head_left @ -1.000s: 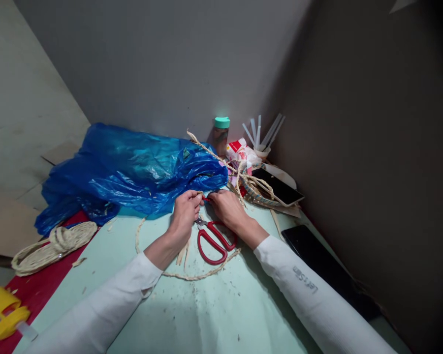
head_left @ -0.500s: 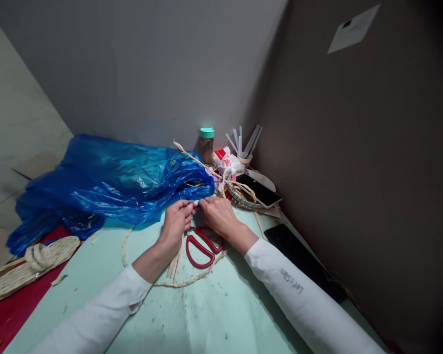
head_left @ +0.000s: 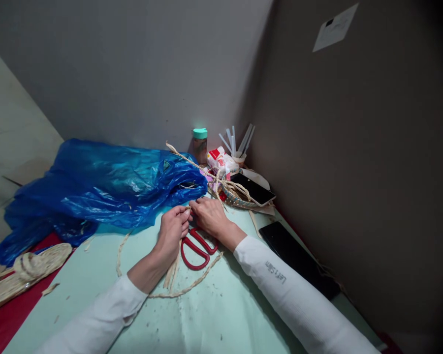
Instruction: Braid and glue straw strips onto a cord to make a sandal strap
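My left hand (head_left: pixel 172 228) is closed, thumb and forefinger pinching a small straw-coloured bit of raffia. Loose raffia strands (head_left: pixel 173 274) hang down below this hand to the table. Fingertips of my right hand (head_left: pixel 211 216) press together at the same spot, nearly touching the left ones; they largely hide what they grip. Red-handled scissors (head_left: pixel 195 251) lie under and between the hands, with their blades covered from view. A twisted raffia cord (head_left: pixel 184 293) curves over the pale green tabletop around the hands.
A crumpled blue plastic bag (head_left: pixel 107 187) lies behind the left hand. Farther right are a green-lidded jar (head_left: pixel 200 145), a cluttered basket (head_left: pixel 239 201) with a phone (head_left: pixel 254 189) on it, and a black device (head_left: pixel 295 258). A raffia bundle (head_left: pixel 29 270) sits at left.
The whole view has shifted slightly, so things appear a little farther left. A reddish, pale bit seen at the fingertips before no longer shows. Both hands stay together above the scissors.
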{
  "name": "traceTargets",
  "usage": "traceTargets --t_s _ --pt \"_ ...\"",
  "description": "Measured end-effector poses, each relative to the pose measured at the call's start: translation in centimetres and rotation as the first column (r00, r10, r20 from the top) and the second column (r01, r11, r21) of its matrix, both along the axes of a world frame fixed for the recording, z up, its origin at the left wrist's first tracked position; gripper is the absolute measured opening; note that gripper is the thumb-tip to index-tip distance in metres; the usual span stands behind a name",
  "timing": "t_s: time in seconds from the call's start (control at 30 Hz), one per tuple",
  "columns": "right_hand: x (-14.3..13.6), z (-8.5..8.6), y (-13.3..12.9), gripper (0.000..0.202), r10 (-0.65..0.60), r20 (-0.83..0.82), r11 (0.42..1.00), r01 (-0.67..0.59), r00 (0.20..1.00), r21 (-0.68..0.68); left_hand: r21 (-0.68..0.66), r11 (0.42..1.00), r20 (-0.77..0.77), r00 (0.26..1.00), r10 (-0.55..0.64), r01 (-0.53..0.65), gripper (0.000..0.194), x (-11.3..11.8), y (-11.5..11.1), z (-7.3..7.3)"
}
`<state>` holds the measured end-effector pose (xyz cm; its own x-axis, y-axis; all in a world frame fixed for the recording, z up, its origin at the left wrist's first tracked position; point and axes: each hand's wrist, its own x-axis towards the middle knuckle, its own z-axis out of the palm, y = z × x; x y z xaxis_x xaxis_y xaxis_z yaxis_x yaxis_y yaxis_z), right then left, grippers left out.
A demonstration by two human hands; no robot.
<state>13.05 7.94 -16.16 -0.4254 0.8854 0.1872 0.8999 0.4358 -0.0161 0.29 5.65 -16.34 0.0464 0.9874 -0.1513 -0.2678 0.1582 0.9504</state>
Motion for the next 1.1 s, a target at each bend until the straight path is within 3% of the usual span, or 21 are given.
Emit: traceTargets --t_s 0.27,0.6,0.83,0.97,1.1 --pt "-0.5 -0.5 -0.5 0.021 -0.119 -0.035 0.992 0.118 0.992 -0.038 -0.014 1.0 0.027 1.0 0.009 -0.009 0.024 0.2 -0.1 -0.2" --pt "0.2 0.1 -1.1 0.017 -0.133 -0.244 0.986 0.104 0.961 -0.128 -0.011 1.0 0.015 1.0 -0.01 0.01 0.016 0.4 -0.7 -0.5" --pt "1.9 -0.3 -3.5 0.035 -0.129 -0.558 0.98 0.017 0.82 -0.2 0.001 1.0 0.025 0.999 -0.022 0.022 0.006 0.4 -0.6 -0.9" --pt "1.4 -0.5 -3.1 0.032 -0.072 -0.726 0.967 -0.13 0.684 -0.218 -0.015 0.999 0.02 0.999 -0.047 0.047 0.002 0.1 -0.3 -1.1" --pt "1.5 -1.0 -2.7 0.026 -0.095 -0.767 0.954 -0.161 0.635 -0.252 0.006 0.997 0.025 0.996 -0.08 0.08 0.003 0.1 -0.4 -1.0"
